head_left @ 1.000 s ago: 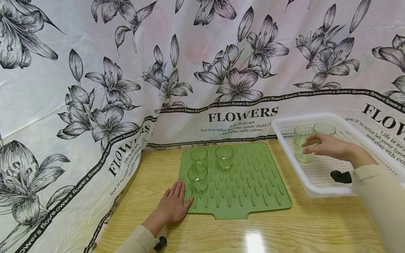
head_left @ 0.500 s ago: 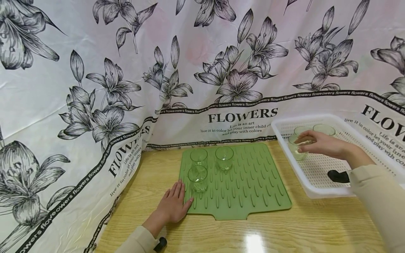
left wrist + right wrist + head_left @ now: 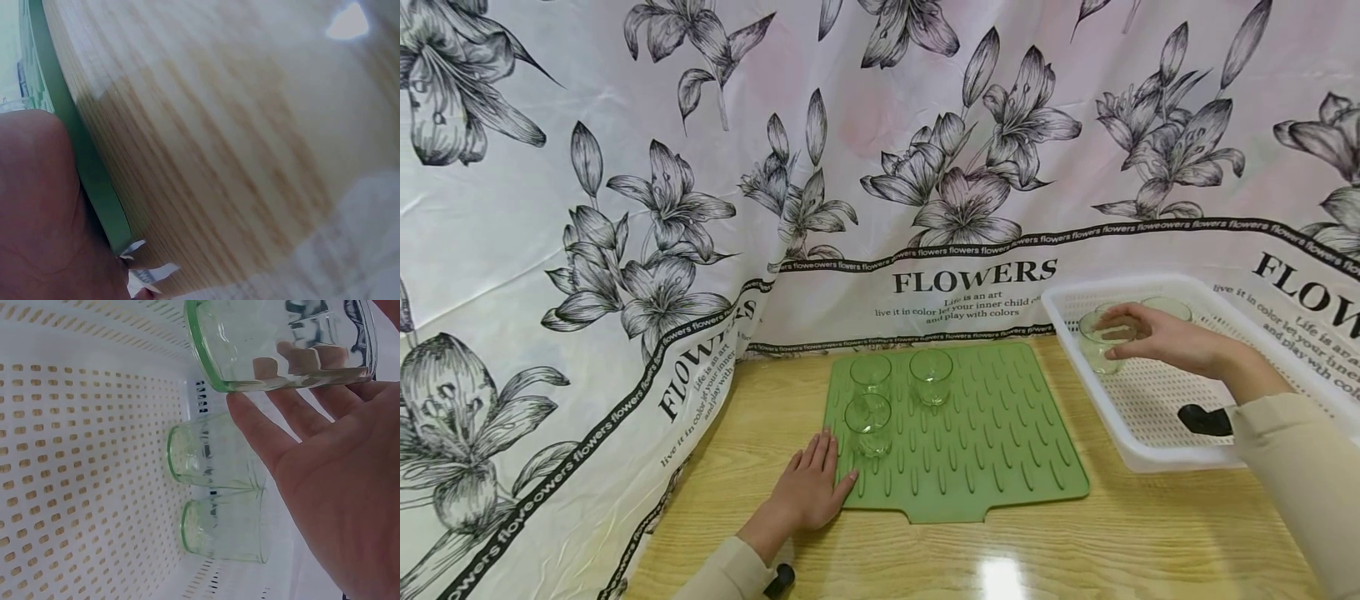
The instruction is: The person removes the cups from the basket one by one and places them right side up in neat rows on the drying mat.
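Observation:
My right hand [image 3: 1172,337] grips a clear, green-tinted drinking glass [image 3: 1096,354] over the left side of the white basket. In the right wrist view, the fingers curl around this glass [image 3: 250,350], its thick green base pointing left. Behind it, two similar glasses stand in the basket, the nearer glass [image 3: 215,453] beside a lower glass [image 3: 228,528]. Flat, with fingers extended, my left hand [image 3: 811,487] rests along the left edge of the green ridged mat [image 3: 985,450]. Three glasses stand on the mat's left part: a front glass [image 3: 869,425], a back-left glass [image 3: 871,372] and another glass [image 3: 931,377].
The white perforated basket [image 3: 1131,450] stands right of the mat on a wood-grain table [image 3: 925,558]; its raised rim borders the held glass. A flower-printed cloth [image 3: 820,300] hangs behind and along the left side. Black straps sit at both wrists.
My right hand has shifted slightly left and away from me with the glass, toward the basket's left wall. My left hand and the glasses on the mat have stayed in place.

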Demonstrator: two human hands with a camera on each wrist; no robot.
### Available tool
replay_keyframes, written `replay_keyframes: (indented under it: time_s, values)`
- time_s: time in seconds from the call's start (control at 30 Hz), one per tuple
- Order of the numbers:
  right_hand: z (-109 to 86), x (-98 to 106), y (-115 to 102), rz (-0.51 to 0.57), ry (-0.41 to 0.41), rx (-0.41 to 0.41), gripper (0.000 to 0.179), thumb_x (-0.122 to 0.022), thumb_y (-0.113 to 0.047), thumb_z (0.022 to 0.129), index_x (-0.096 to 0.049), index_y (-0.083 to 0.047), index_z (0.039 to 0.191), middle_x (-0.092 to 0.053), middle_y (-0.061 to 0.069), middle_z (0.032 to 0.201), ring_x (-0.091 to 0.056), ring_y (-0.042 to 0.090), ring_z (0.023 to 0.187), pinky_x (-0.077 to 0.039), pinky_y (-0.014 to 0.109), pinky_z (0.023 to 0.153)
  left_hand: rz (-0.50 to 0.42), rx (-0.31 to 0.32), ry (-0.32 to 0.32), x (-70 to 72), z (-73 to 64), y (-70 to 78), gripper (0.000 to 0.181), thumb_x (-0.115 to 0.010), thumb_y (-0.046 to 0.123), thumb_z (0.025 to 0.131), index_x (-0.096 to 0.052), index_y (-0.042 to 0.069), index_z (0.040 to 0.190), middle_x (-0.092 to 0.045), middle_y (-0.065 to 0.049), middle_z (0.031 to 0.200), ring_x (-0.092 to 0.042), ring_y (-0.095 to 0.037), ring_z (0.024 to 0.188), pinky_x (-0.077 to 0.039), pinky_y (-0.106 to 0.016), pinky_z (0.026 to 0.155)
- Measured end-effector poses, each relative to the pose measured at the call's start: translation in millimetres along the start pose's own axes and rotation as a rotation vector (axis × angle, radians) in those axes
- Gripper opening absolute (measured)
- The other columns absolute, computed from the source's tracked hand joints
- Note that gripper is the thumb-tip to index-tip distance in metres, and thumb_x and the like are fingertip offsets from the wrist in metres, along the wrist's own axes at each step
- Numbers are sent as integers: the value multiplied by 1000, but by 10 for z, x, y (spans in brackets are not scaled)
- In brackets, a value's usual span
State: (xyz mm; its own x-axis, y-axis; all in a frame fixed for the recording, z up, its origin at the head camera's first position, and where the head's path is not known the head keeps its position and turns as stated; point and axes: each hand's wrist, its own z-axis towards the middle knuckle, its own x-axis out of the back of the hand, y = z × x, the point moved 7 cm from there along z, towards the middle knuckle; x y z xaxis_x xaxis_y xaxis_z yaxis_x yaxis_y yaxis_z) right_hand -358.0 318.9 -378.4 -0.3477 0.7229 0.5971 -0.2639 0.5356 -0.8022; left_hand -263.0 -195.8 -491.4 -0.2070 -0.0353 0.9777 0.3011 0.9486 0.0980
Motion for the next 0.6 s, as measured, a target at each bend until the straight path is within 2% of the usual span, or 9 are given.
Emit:
replay_keyframes:
  time_s: [0.07, 0.17, 0.23, 0.3, 0.47, 0.6]
  values:
    - [-8, 9, -39, -15, 11, 4, 62, -70, -20, 99, -37, -2, 149, -46, 22, 151, -58, 8, 120, -49, 26, 94, 3, -5, 4, -11, 0, -6, 80, -23, 57, 110, -20, -5, 161, -10, -23, 169, -12, -40, 156, -18, -58, 123]
    - [-17, 17, -90, -36, 20, 11, 64, -70, -21, 99, -36, -3, 150, -45, 22, 151, -55, 22, 127, -50, 30, 94, 8, -10, 15, -26, 1, -16, 83, -21, 59, 109, -19, -5, 161, -10, -23, 169, -13, -40, 156, -19, -59, 123]
    - [-19, 23, -121, -53, 29, 13, 65, -71, -22, 99, -36, -3, 150, -46, 21, 151, -52, 27, 130, -50, 30, 94, 21, -4, 12, -52, 16, -35, 83, -20, 60, 109, -18, -4, 162, -8, -21, 170, -12, -39, 156, -19, -57, 123]
    - [-20, 24, -153, -55, 30, 22, 64, -71, -21, 98, -37, -3, 150, -46, 22, 150, -54, 25, 128, -51, 30, 93, 33, -3, 17, -80, 37, -55, 83, -20, 61, 109, -18, -3, 162, -8, -20, 170, -11, -38, 156, -19, -56, 123]
    - [-22, 28, -248, -30, 21, 55, 63, -71, -16, 97, -37, -1, 149, -48, 23, 148, -61, 10, 115, -53, 27, 91, 47, -11, 32, -145, 92, -102, 81, -23, 59, 109, -19, -2, 162, -8, -20, 170, -12, -37, 156, -21, -56, 123]
    - [-16, 48, -326, -30, 25, 69, 62, -71, -14, 97, -37, 1, 148, -48, 25, 147, -62, 15, 116, -53, 26, 90, 43, -13, 33, -152, 105, -114, 81, -24, 59, 109, -19, -2, 162, -8, -19, 170, -11, -37, 156, -20, -56, 123]
